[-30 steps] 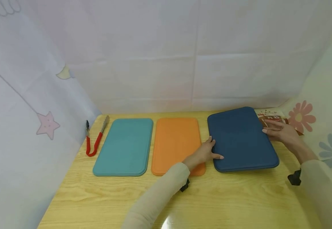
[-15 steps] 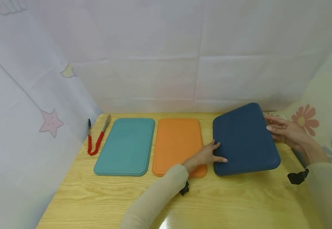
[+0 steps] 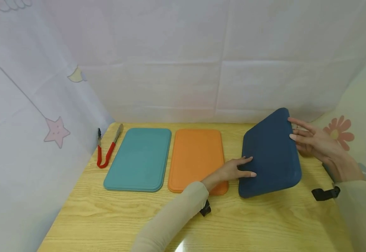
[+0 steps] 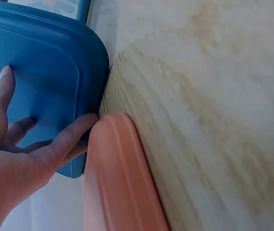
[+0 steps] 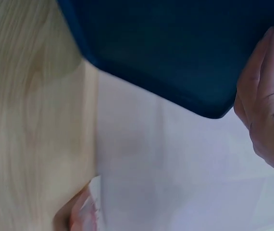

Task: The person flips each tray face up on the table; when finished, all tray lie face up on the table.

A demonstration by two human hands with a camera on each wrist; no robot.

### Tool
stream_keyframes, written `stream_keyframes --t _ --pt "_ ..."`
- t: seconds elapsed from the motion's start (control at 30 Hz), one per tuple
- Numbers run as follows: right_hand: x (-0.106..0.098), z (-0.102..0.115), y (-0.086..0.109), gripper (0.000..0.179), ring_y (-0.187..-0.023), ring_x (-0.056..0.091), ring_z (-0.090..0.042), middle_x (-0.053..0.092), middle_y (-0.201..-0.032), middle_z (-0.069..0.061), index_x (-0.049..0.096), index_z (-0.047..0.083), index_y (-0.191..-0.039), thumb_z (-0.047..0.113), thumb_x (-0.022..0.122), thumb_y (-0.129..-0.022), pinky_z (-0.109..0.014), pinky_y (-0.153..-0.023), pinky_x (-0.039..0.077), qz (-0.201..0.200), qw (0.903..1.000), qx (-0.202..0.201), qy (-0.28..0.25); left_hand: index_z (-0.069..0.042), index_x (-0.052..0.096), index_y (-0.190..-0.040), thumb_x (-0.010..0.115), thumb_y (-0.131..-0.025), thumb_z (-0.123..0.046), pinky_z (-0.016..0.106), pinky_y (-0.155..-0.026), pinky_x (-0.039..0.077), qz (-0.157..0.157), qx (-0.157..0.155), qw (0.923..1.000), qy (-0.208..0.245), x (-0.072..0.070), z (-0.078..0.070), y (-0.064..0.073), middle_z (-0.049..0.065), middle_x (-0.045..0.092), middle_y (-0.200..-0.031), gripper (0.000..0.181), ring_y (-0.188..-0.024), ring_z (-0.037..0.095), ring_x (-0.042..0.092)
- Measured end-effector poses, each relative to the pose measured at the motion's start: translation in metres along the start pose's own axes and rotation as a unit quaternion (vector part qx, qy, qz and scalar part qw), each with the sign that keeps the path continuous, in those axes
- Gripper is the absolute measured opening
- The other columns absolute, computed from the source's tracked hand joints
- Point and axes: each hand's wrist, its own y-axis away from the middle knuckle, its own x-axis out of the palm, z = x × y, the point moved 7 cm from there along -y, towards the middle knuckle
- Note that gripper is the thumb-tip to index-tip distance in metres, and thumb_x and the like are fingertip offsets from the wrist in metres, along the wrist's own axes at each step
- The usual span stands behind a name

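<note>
A dark blue rectangular tray (image 3: 269, 154) with rounded corners is tilted at the right of the table, its right side raised. My right hand (image 3: 323, 145) holds its raised right edge, the thumb on the near face and fingers reaching behind, as the right wrist view also shows. My left hand (image 3: 225, 173) rests with extended fingers and thumb against the face and border of the tray near its lower left edge. In the left wrist view, fingertips touch the blue surface (image 4: 45, 67) close to an orange tray (image 4: 122, 178).
A teal tray (image 3: 140, 159) and the orange tray lie flat on the wooden table (image 3: 123, 220). Red-handled tongs (image 3: 105, 159) lie at the far left. A small printed packet (image 5: 86, 207) is partly visible beyond the blue tray. Patterned cloth (image 3: 170, 70) surrounds the table.
The right hand has raised the blue tray's right side, tilting it more steeply toward the left. The left hand has slid slightly right, its fingers now over the tray's face.
</note>
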Motion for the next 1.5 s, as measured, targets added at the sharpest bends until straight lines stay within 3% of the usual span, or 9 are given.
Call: stream_keyframes --t 0.17,0.33,0.47,0.57,0.7,0.83,1.13,1.33,1.5 --pt "0.013 0.014 0.0 0.065 -0.074 0.048 -0.011 0.048 -0.109 -0.003 0.022 0.022 -0.155 0.002 0.049 -0.1 -0.024 -0.059 0.046 0.005 0.9992 -0.015 -0.036 -0.035 0.034 -0.149 0.071 -0.088 -0.035 0.027 -0.077 0.056 0.02 -0.009 0.996 0.086 0.008 -0.003 0.006 -0.004 0.024 -0.157 0.071 -0.124 0.016 0.052" --pt "0.025 0.023 -0.003 0.065 -0.084 0.055 -0.011 0.051 -0.108 0.0 0.023 0.02 -0.155 0.003 0.051 -0.099 -0.024 -0.065 0.052 0.0 0.9995 -0.026 -0.019 -0.041 0.036 -0.146 0.07 -0.089 -0.032 0.034 -0.073 0.058 0.031 -0.022 0.9877 0.152 0.012 -0.005 0.011 -0.004 0.025 -0.156 0.067 -0.126 0.017 0.051" --pt "0.037 0.031 -0.009 0.066 -0.098 0.055 -0.01 0.048 -0.11 -0.003 0.022 0.02 -0.155 0.008 0.054 -0.099 -0.027 -0.072 0.055 -0.009 0.9994 -0.014 0.032 -0.039 0.038 -0.146 0.065 -0.093 -0.033 0.042 -0.074 0.058 0.038 -0.026 0.9759 0.213 0.014 -0.005 0.012 -0.001 0.027 -0.155 0.06 -0.102 0.03 0.067" --pt "0.048 0.039 -0.014 0.069 -0.104 0.055 -0.009 0.046 -0.112 -0.006 0.022 0.022 -0.155 0.014 0.059 -0.098 -0.03 -0.077 0.056 -0.015 0.9972 0.005 0.073 -0.033 0.039 -0.147 0.06 -0.097 -0.033 0.05 -0.075 0.057 0.047 -0.022 0.9608 0.273 0.014 -0.009 0.014 -0.002 0.032 -0.153 0.054 -0.106 0.031 0.065" --pt "0.063 0.048 -0.02 0.072 -0.103 0.056 -0.011 0.048 -0.113 -0.008 0.025 0.022 -0.155 0.021 0.064 -0.095 -0.033 -0.08 0.056 -0.021 0.9941 0.02 0.105 -0.031 0.039 -0.148 0.055 -0.098 -0.038 0.055 -0.077 0.055 0.05 -0.022 0.9434 0.327 0.015 -0.017 0.016 -0.001 0.039 -0.15 0.053 -0.129 0.028 0.048" --pt "0.076 0.053 -0.026 0.071 -0.095 0.058 -0.017 0.05 -0.107 -0.008 0.027 0.019 -0.154 0.019 0.065 -0.094 -0.034 -0.079 0.056 -0.017 0.9954 0.022 0.091 -0.03 0.038 -0.148 0.054 -0.098 -0.042 0.058 -0.077 0.053 0.034 -0.016 0.9298 0.366 0.01 -0.027 0.02 0.001 0.041 -0.148 0.054 -0.128 0.037 0.047" --pt "0.097 0.054 -0.037 0.073 -0.091 0.06 -0.022 0.05 -0.113 -0.014 0.033 0.018 -0.152 0.02 0.071 -0.09 -0.039 -0.076 0.058 -0.017 0.9964 0.025 0.08 -0.033 0.033 -0.15 0.051 -0.099 -0.041 0.06 -0.074 0.053 0.008 0.026 0.9059 0.423 -0.015 -0.06 0.032 0.008 0.039 -0.149 0.054 -0.124 0.039 0.051" --pt "0.111 0.056 -0.04 0.074 -0.088 0.063 -0.021 0.052 -0.11 -0.015 0.028 0.012 -0.153 0.019 0.069 -0.091 -0.038 -0.075 0.058 0.004 0.9957 0.02 0.09 -0.028 0.021 -0.155 0.051 -0.101 -0.026 0.06 -0.076 0.052 0.035 0.068 0.9069 0.414 -0.033 -0.084 0.053 0.004 0.032 -0.153 0.061 -0.127 0.033 0.049" --pt "0.126 0.055 -0.047 0.073 -0.079 0.066 -0.019 0.049 -0.112 -0.019 0.028 0.01 -0.153 0.014 0.068 -0.092 -0.038 -0.072 0.059 0.011 0.9957 0.02 0.09 -0.027 0.016 -0.155 0.061 -0.096 -0.013 0.055 -0.073 0.055 0.035 0.038 0.9183 0.393 -0.044 -0.091 0.067 0.006 0.028 -0.155 0.076 -0.117 0.022 0.057"
